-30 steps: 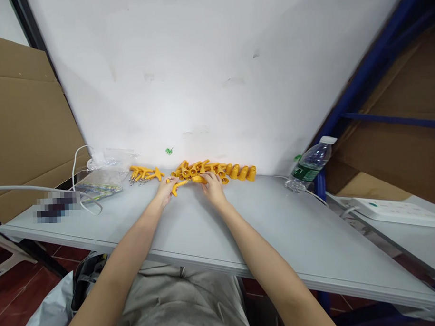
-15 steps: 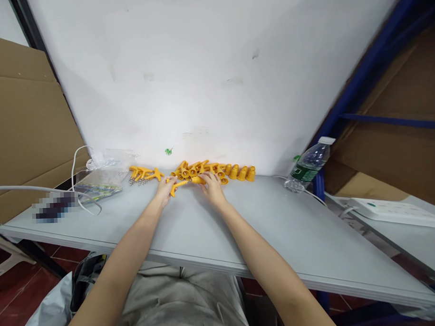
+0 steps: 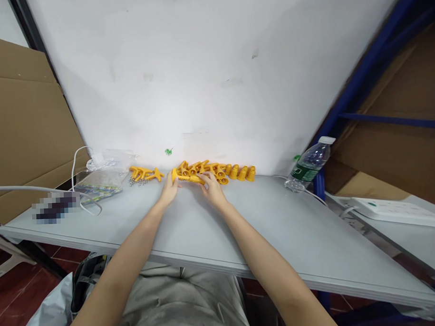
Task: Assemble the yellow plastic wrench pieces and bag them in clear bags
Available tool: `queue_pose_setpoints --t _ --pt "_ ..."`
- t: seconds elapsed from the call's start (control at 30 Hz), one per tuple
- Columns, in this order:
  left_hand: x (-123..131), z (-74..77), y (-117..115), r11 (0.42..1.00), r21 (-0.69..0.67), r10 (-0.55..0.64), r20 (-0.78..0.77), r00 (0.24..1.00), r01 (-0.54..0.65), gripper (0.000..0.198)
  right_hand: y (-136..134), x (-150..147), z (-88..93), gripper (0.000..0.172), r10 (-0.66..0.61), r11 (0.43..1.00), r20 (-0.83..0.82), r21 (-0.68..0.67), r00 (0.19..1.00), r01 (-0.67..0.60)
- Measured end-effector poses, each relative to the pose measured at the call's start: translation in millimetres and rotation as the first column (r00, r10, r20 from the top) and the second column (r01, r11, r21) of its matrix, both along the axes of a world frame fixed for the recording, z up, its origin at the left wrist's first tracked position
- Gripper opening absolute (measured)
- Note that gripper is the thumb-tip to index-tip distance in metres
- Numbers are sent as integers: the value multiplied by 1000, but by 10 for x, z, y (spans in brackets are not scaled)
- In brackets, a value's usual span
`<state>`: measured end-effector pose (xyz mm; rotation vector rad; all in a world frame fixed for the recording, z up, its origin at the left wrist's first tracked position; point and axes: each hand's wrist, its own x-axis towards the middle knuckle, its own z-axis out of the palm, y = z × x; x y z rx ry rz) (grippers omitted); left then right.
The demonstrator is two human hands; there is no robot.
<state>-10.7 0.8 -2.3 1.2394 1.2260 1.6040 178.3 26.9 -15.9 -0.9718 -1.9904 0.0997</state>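
Both my arms reach across a grey table (image 3: 262, 228) to a row of yellow plastic parts (image 3: 218, 171) lying along the white wall. My left hand (image 3: 169, 191) pinches the left end of a yellow T-shaped piece (image 3: 175, 175). My right hand (image 3: 211, 188) is closed on a yellow cone-shaped piece (image 3: 197, 179) that meets the left hand's part. Further left lies a small group of yellow T-pieces with metal pins (image 3: 143, 174). A line of upright yellow cones (image 3: 242, 173) stands to the right of my hands.
Clear plastic bags (image 3: 102, 179) and a white cable (image 3: 78, 160) lie at the table's far left. A water bottle (image 3: 308, 164) lies at the far right edge. A white power strip (image 3: 393, 210) sits on a second table to the right. Cardboard leans on both sides.
My left hand has moved right and up, bringing its yellow T-piece against the cone piece held by my right hand. The right hand has barely shifted.
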Motion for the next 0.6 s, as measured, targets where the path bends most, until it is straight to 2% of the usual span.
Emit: queue_pose_setpoints --t 0.07,0.17,0.37,0.6 --pt "1 -18 -29 1000 22 -1 -160 987 5 53 17 34 -1 36 5 1000 -14 -22 1000 -6" --pt "-17 -2 -79 999 34 -16 -244 970 25 57 31 64 -1 36 18 999 -7 -51 1000 -18" --pt "-59 36 -121 995 93 -15 -310 951 46 44 39 88 20 38 34 996 16 -84 999 -33" --pt "-70 27 -132 992 125 62 -558 827 10 31 29 146 78 38 104 987 30 -129 994 -100"
